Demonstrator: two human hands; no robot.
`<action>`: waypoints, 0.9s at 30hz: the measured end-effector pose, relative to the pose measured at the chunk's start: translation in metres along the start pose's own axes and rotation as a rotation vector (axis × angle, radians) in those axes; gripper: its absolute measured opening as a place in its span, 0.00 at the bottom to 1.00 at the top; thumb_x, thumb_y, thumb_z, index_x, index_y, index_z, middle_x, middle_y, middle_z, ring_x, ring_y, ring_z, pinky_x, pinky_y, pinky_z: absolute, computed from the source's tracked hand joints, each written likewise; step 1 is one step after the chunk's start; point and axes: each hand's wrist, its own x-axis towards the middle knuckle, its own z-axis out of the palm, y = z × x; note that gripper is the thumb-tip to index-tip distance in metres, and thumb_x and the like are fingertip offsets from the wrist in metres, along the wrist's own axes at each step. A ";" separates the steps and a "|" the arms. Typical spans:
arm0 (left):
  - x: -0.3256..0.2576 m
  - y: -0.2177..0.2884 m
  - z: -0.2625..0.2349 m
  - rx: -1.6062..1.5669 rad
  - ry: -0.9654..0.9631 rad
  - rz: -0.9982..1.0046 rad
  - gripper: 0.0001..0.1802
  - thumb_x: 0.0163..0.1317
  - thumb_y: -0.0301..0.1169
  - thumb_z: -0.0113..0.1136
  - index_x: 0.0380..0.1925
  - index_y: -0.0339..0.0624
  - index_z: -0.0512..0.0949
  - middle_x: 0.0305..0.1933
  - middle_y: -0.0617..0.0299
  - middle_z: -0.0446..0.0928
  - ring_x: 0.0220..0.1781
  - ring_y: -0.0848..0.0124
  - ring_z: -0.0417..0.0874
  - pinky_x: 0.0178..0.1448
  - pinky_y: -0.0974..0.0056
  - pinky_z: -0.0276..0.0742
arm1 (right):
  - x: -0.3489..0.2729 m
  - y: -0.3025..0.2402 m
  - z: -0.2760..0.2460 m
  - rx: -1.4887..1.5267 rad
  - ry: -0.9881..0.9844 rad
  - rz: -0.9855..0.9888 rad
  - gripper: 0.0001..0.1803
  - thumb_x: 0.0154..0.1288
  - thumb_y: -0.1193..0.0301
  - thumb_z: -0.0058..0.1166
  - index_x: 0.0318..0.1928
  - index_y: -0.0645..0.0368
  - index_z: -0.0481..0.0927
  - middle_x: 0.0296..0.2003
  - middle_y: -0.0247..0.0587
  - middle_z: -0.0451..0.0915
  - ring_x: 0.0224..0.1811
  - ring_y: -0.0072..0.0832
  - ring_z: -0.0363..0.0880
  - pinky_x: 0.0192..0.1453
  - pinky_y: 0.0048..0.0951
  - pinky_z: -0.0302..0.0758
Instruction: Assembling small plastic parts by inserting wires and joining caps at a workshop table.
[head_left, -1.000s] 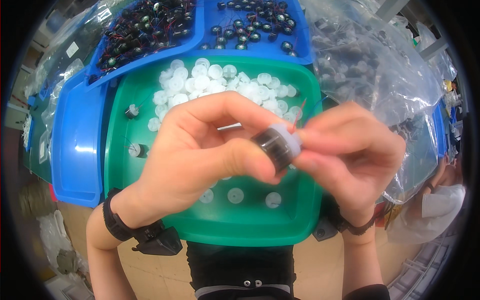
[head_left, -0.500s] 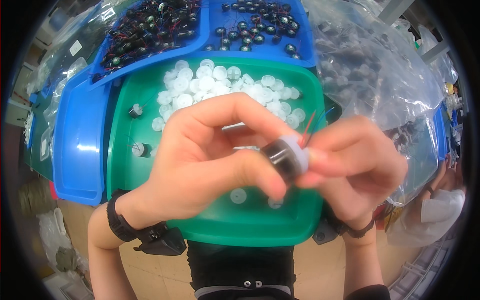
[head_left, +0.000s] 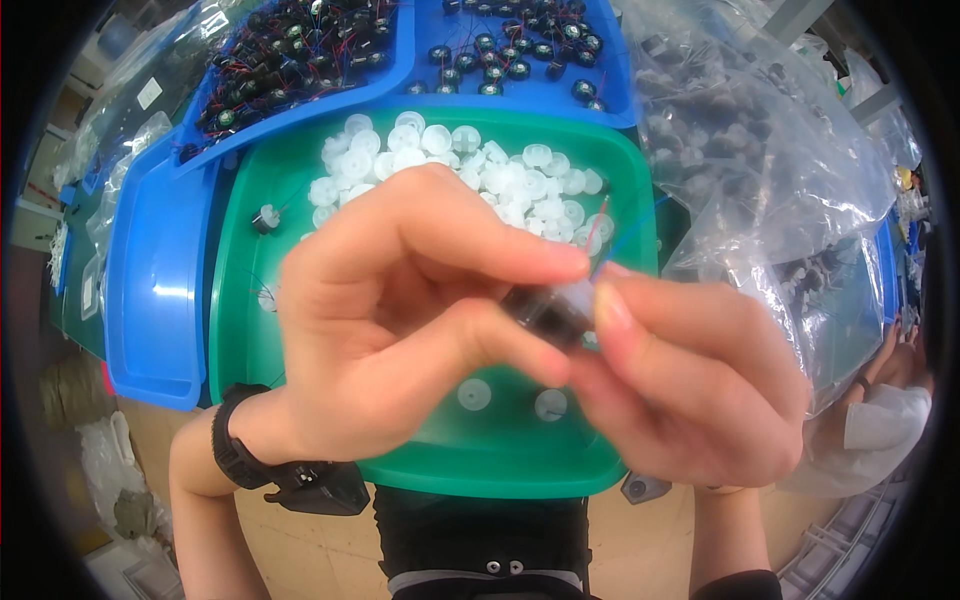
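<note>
A small black cylindrical part (head_left: 546,316) with thin red and blue wires is pinched between the thumb and index finger of my left hand (head_left: 350,310). On its right end sits a white translucent plastic cap (head_left: 578,296), partly hidden by fingers. My right hand (head_left: 710,385) is closed round that capped end, its fingertips pressed against the cap and beside the wires. Both hands hover over a green tray (head_left: 490,483). A heap of white plastic caps (head_left: 410,155) fills the tray's far side. Nearer me lie a loose cap (head_left: 474,394) and another loose cap (head_left: 550,404).
Behind stand a blue tray (head_left: 300,112) heaped with black wired parts and another blue tray (head_left: 520,100) with more. A plain blue tray (head_left: 160,280) is at left. Clear plastic bags (head_left: 760,150) bulge at right. A capped part (head_left: 266,219) lies in the green tray's left side.
My right hand has turned and its fingers have closed further over the capped end. My left hand has shifted slightly left, its index finger now bent over the part. The wires lean differently.
</note>
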 end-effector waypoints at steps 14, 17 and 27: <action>0.004 0.002 -0.002 0.196 0.034 0.015 0.32 0.50 0.09 0.52 0.58 0.29 0.61 0.53 0.43 0.70 0.52 0.62 0.76 0.51 0.62 0.79 | 0.012 0.013 0.001 0.694 -0.072 0.774 0.32 0.44 0.71 0.64 0.51 0.69 0.68 0.44 0.44 0.73 0.49 0.29 0.72 0.54 0.28 0.68; 0.004 0.002 -0.002 0.319 0.006 0.142 0.32 0.48 0.10 0.55 0.56 0.29 0.62 0.54 0.45 0.68 0.52 0.62 0.76 0.50 0.64 0.79 | 0.012 0.012 0.001 0.590 -0.155 0.734 0.26 0.45 0.74 0.63 0.47 0.69 0.72 0.43 0.44 0.75 0.46 0.28 0.73 0.52 0.27 0.69; 0.020 0.001 -0.047 0.980 -0.054 0.004 0.25 0.45 0.26 0.63 0.48 0.44 0.73 0.50 0.63 0.72 0.43 0.70 0.73 0.44 0.67 0.68 | 0.009 0.026 0.002 0.342 -0.307 0.531 0.23 0.41 0.78 0.66 0.43 0.63 0.78 0.31 0.34 0.79 0.28 0.16 0.71 0.33 0.18 0.68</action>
